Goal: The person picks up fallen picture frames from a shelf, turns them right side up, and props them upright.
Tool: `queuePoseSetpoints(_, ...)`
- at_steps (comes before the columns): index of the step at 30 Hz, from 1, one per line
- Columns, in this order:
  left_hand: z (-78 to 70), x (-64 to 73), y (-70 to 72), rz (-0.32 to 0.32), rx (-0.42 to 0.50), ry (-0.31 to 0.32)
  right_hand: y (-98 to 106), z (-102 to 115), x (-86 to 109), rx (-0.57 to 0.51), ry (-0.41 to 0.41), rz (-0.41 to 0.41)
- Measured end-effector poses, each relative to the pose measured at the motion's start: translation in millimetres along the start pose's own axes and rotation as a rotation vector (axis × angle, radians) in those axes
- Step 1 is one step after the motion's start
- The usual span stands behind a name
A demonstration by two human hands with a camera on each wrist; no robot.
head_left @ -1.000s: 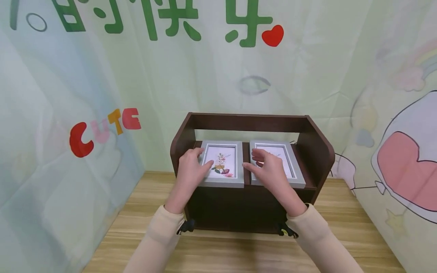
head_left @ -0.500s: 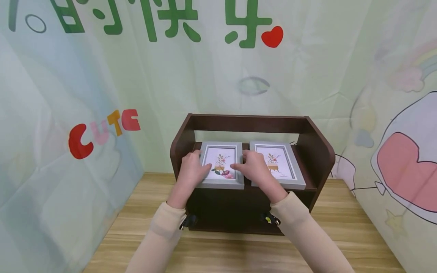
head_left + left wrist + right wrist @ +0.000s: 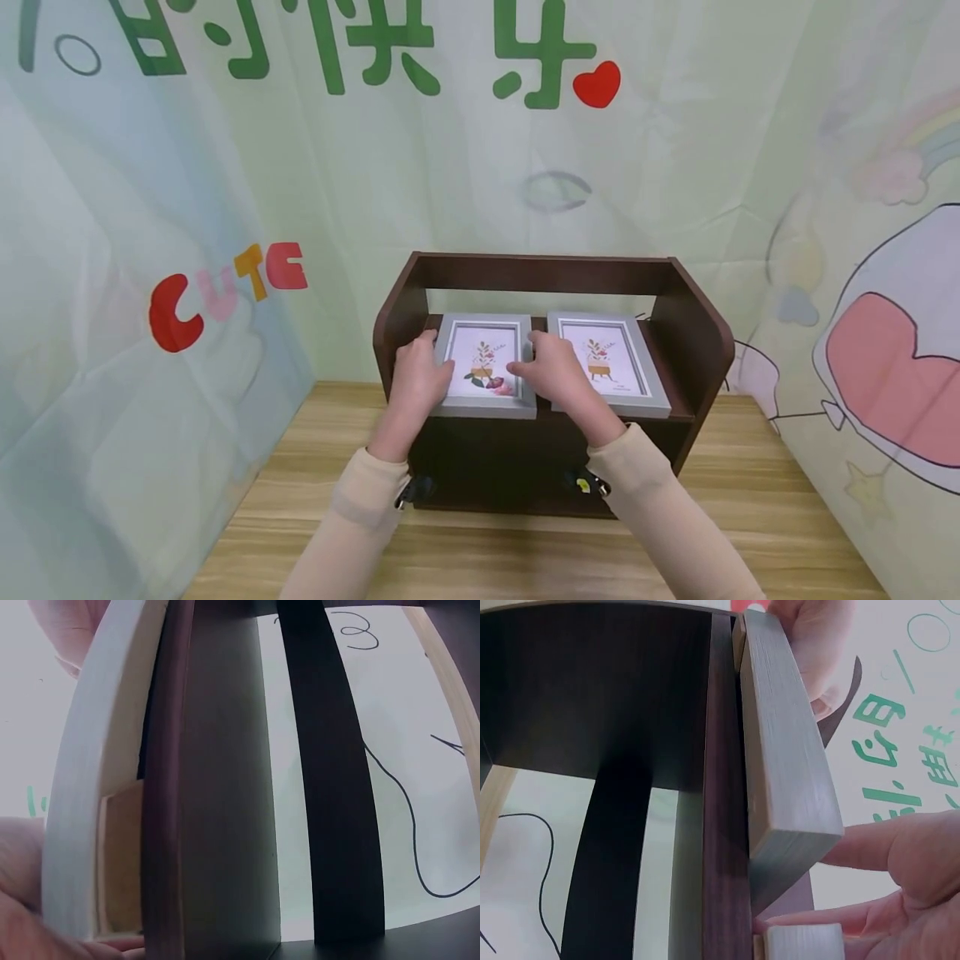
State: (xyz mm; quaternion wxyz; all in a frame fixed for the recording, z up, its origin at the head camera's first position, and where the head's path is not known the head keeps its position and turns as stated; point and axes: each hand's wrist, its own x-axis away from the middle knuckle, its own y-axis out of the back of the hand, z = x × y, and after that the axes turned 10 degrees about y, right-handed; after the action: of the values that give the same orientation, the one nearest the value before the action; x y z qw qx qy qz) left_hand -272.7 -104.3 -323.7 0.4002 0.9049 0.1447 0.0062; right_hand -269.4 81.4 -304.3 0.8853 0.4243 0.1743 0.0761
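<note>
Two grey picture frames with flower-vase prints lie side by side on a dark brown shelf unit. The left picture frame [image 3: 485, 408] has a hand at each side. My left hand [image 3: 417, 371] grips its left edge, thumb toward the print and fingers over the outer side. At the opposite edge, my right hand [image 3: 558, 371] holds on with the thumb over the rim and fingers in the gap between the frames. The right wrist view shows the thumb [image 3: 859, 846] against the frame's side [image 3: 791, 757]. The right picture frame [image 3: 652, 367] lies partly behind my right hand.
The shelf unit [image 3: 705, 333] has raised side panels and a back rail [image 3: 543, 272]. It stands on a wood-grain tabletop [image 3: 300, 483]. Printed cloth [image 3: 360, 183] with green characters and a red heart surrounds the table on several sides.
My right hand has moved left from over the right picture frame to the left frame's right edge. My left hand stays at the left edge, its thumb drawn slightly closer to the rim.
</note>
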Motion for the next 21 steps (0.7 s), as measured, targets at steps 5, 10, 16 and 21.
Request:
queuePoseSetpoints(5, -0.2, 1.9, -0.7, -0.024, 0.017, -0.008, -1.3, -0.9, 2.0, -0.043, -0.012, -0.057)
queuePoseSetpoints(10, 0.1, 3.5, -1.3, -0.063, 0.052, -0.019, -3.6, -2.3, 2.4, -0.101, -0.030, -0.103)
queuePoseSetpoints(16, 0.5, 5.8, -2.4, -0.089, 0.101, -0.021, -4.1, -5.1, 5.2, -0.158, -0.005, -0.178)
queuePoseSetpoints(21, -0.5, 7.6, -0.6, -0.121, 0.159, -0.050, -1.3, -8.8, 6.0, -0.218, 0.015, -0.256)
